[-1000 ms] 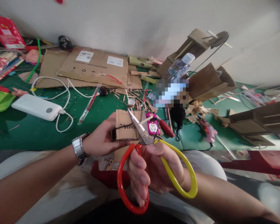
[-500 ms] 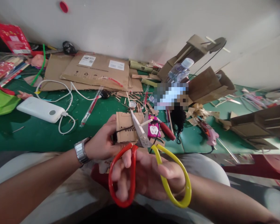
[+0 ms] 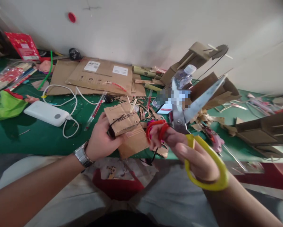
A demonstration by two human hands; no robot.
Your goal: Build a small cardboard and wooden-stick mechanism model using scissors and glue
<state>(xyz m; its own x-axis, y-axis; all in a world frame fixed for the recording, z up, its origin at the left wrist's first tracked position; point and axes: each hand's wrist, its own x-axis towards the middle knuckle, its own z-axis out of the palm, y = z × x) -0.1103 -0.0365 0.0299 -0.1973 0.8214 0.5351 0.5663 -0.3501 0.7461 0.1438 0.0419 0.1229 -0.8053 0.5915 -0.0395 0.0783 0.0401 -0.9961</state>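
Left grip [image 3: 101, 137] clasped cardboard box [image 3: 123, 118] | right grip [image 3: 202, 160] held spread scissors [image 3: 179, 122] apart from it | step seemed scissor handling | next move probably called for closing blades [image 3: 204, 100].

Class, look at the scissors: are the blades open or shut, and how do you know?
Open: the scissors in the right hand show two blades spread in a V, tips apart.
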